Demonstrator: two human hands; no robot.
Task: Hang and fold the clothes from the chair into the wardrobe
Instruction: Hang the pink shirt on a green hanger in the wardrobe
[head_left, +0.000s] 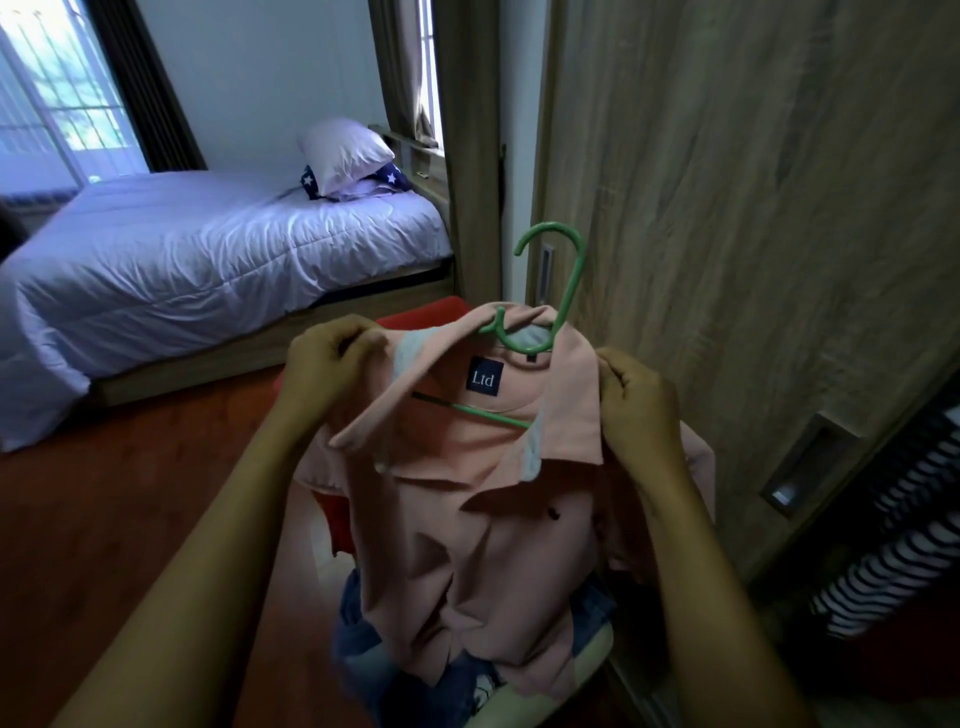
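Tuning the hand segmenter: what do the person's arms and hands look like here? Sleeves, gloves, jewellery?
The left hand and right hand are bare, with no gloves. The left forearm and right forearm are uncovered down to the frame's lower edge, and no sleeve cuff shows. No watch, ring, bracelet or marking is visible.

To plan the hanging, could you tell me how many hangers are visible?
1: the green hanger, inside the collar of the pink shirt; others may hide in the wardrobe.

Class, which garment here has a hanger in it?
The pink shirt labelled Ltd: the green hanger pokes from its collar. The red garment, blue clothes and striped garment show none.
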